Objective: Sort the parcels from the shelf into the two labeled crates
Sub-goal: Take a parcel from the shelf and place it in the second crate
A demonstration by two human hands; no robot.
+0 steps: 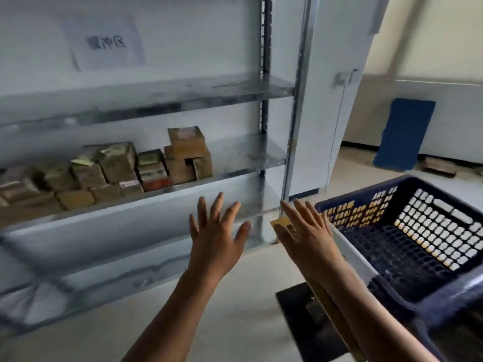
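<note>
Several brown cardboard parcels (pixel 109 171) are piled on the left part of the middle board of a metal shelf (pixel 235 158); the tallest stack (pixel 187 142) stands at the pile's right end. My left hand (pixel 217 236) is raised in front of the shelf's lower board, fingers spread, holding nothing. My right hand (pixel 305 231) reaches forward beside the shelf's right post, fingers straight and apart. A brown cardboard piece (pixel 283 224) shows at its thumb side and runs back under the forearm; whether the hand touches it is unclear. A dark blue perforated crate (pixel 407 257) stands to the right, with no parcels visible in it.
The shelf's upper board (pixel 183 92) is bare, with a paper sign (pixel 104 43) on the wall behind. A black mat (pixel 305 314) lies on the floor by the crate. A blue panel (pixel 405 134) leans on the far right wall. The image is motion-blurred.
</note>
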